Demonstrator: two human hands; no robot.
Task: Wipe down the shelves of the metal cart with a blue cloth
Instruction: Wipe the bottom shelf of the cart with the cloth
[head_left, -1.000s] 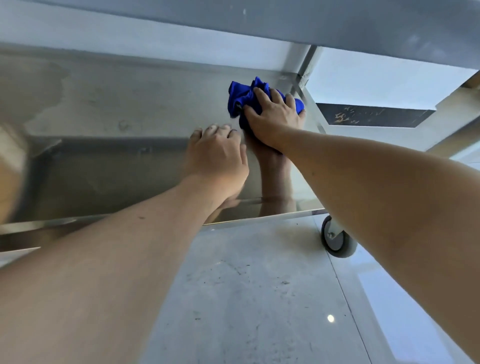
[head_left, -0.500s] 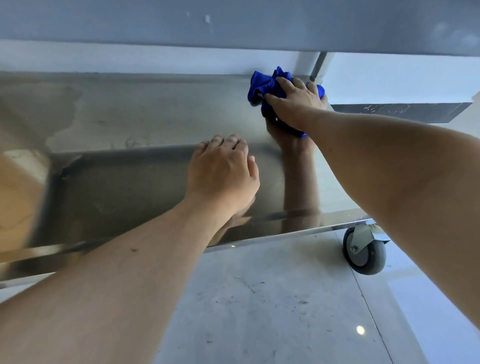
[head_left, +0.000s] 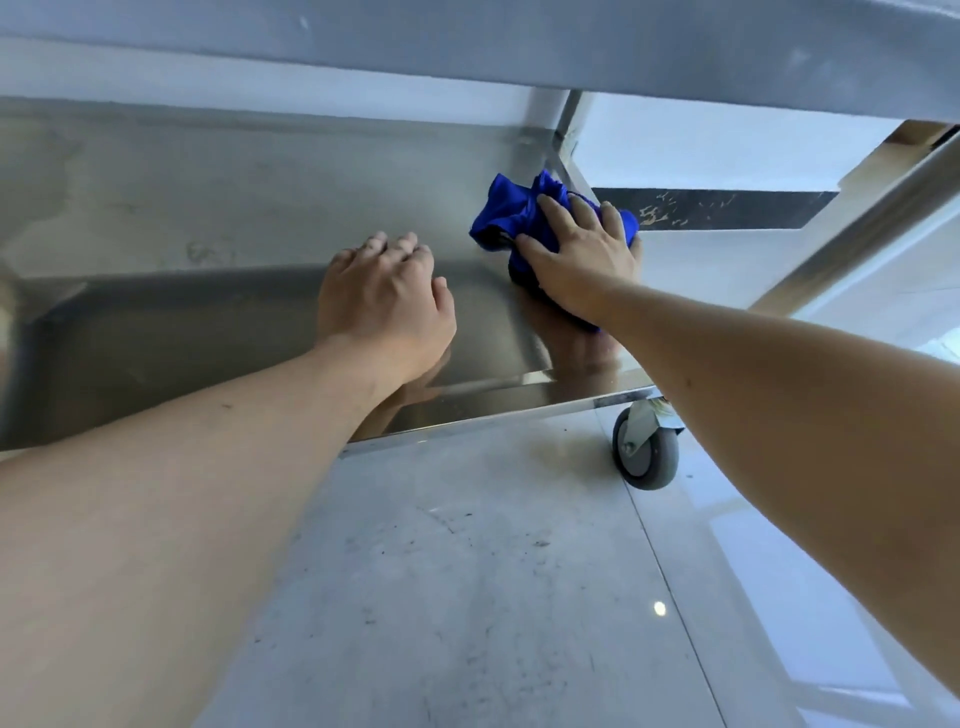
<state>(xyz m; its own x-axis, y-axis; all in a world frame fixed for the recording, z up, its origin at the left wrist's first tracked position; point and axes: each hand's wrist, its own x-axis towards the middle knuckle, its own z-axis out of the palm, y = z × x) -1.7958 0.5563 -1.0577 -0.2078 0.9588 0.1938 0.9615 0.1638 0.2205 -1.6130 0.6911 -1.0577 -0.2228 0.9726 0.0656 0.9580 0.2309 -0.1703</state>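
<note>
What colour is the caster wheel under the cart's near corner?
Grey: the caster wheel has a grey tyre and a silver metal bracket, seen in the head view.

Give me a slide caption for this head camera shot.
Right hand presses a crumpled blue cloth onto the metal cart's lower shelf; left hand rests flat.

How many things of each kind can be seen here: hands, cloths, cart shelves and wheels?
Hands: 2, left hand and right hand
Cloths: 1, blue cloth
Cart shelves: 2, lower shelf and upper shelf
Wheels: 1, grey wheel
Total: 6
</note>
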